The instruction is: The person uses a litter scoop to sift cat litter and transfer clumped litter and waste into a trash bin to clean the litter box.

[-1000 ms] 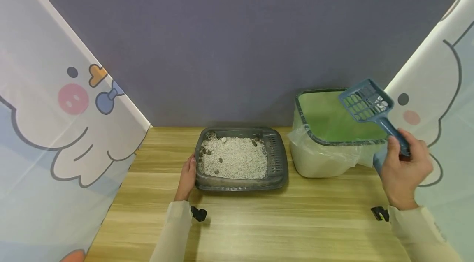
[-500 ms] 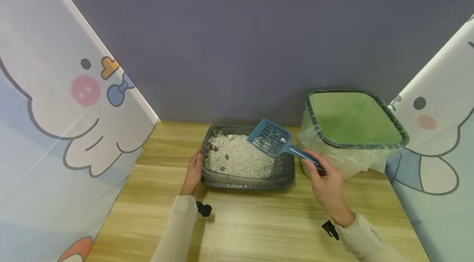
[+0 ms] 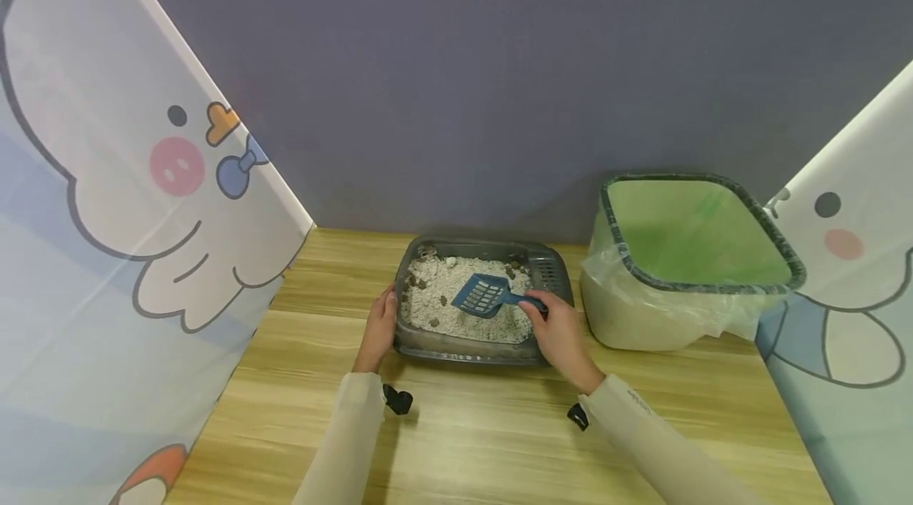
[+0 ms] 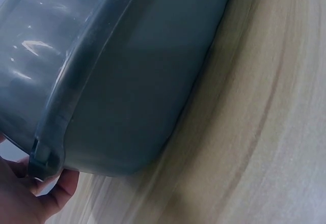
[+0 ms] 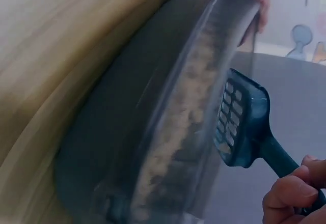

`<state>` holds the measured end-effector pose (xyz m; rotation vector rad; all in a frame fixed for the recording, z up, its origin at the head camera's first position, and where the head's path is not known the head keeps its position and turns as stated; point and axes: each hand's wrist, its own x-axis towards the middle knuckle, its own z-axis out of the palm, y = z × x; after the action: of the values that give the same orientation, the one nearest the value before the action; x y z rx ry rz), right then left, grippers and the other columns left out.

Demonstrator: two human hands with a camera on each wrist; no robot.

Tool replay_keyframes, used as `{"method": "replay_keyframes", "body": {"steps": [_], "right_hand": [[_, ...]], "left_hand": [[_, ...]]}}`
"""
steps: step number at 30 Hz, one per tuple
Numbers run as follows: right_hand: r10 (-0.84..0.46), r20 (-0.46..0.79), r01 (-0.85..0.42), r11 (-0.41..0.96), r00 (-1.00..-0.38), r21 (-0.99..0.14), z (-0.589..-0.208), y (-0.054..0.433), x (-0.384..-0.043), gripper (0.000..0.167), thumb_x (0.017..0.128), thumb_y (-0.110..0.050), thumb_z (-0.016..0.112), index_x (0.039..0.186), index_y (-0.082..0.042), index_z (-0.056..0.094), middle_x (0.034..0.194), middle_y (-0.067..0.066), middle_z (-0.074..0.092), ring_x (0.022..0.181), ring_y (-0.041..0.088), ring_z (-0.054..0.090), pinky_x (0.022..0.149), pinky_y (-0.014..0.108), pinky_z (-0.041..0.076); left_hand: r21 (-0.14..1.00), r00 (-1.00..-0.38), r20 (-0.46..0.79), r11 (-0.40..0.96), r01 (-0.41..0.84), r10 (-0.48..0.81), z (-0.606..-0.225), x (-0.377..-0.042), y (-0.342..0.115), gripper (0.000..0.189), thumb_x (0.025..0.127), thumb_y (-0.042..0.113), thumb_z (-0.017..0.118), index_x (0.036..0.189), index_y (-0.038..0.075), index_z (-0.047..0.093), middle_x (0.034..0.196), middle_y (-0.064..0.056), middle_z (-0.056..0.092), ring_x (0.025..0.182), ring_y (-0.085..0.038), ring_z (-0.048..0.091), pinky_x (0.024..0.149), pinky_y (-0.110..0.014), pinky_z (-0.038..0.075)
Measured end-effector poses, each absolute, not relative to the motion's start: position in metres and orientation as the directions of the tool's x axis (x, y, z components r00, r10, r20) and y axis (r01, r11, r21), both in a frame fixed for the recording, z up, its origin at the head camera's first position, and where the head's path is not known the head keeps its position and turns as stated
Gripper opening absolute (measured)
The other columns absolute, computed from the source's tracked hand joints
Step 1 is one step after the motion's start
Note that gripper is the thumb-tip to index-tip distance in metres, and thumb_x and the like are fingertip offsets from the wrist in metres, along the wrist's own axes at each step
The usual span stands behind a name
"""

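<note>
A dark grey litter tray (image 3: 464,351) sits on the table, holding pale litter (image 3: 442,279) with several brown clumps, mostly toward its left and back. My left hand (image 3: 376,332) grips the tray's left rim; the left wrist view shows thumb and fingers (image 4: 65,186) around the rim's edge. In my right hand (image 3: 563,337) is the handle of a blue slotted litter scoop (image 3: 485,296). Its slotted head is over the middle of the litter, low inside the tray's outline. The right wrist view shows the scoop (image 5: 257,114) tilted above the rim, its slots mostly see-through.
Right of the tray stands a pale bin (image 3: 635,323) with a clear plastic liner (image 3: 695,313) folded over its dark rim. A grey wall (image 3: 456,93) rises behind, and printed panels (image 3: 178,251) flank the wooden table (image 3: 464,434).
My right hand has carried the scoop left from above the bin and lowered it over the litter. The white bits on the scoop no longer show. My left hand stays on the tray's rim.
</note>
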<state>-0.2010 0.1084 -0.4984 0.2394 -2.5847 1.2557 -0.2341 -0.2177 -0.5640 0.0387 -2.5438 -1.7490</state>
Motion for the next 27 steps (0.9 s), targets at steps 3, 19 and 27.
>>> {"method": "replay_keyframes", "body": {"steps": [3,19,27], "right_hand": [[-0.022,0.262,-0.219,0.618,-0.965,-0.755,-0.510,0.107,-0.223,0.032,0.095,-0.026,0.059,0.120,-0.006,0.064,0.076,0.005,0.060,0.042,0.012,0.041,0.047,0.031,0.039],[-0.175,0.064,-0.164,0.651,-0.983,-0.741,-0.518,0.090,-0.290,0.035,0.096,-0.017,0.058,0.125,0.002,0.059,0.046,0.003,0.044,0.034,0.012,0.030,0.039,0.029,0.032],[-0.232,-0.017,-0.144,0.658,-0.973,-0.739,-0.511,0.087,-0.304,0.033,0.096,-0.016,0.057,0.124,0.002,0.060,0.045,0.005,0.047,0.033,0.012,0.029,0.038,0.028,0.030]], "left_hand": [[0.932,-0.998,0.035,0.363,0.013,-0.055,-0.563,-0.235,-0.216,0.062,0.102,0.047,0.027,0.148,0.006,0.031,0.141,-0.025,0.032,0.130,-0.041,0.030,0.104,-0.057,0.024],[0.920,-0.995,0.075,0.390,0.043,-0.068,-0.566,-0.235,-0.211,0.056,0.104,0.042,0.028,0.146,0.005,0.036,0.136,-0.026,0.040,0.125,-0.040,0.037,0.102,-0.057,0.028],[0.895,-0.991,0.086,0.446,0.033,-0.100,-0.564,-0.235,-0.215,0.055,0.104,0.042,0.028,0.146,0.008,0.037,0.127,-0.024,0.046,0.115,-0.039,0.045,0.096,-0.057,0.033]]}}
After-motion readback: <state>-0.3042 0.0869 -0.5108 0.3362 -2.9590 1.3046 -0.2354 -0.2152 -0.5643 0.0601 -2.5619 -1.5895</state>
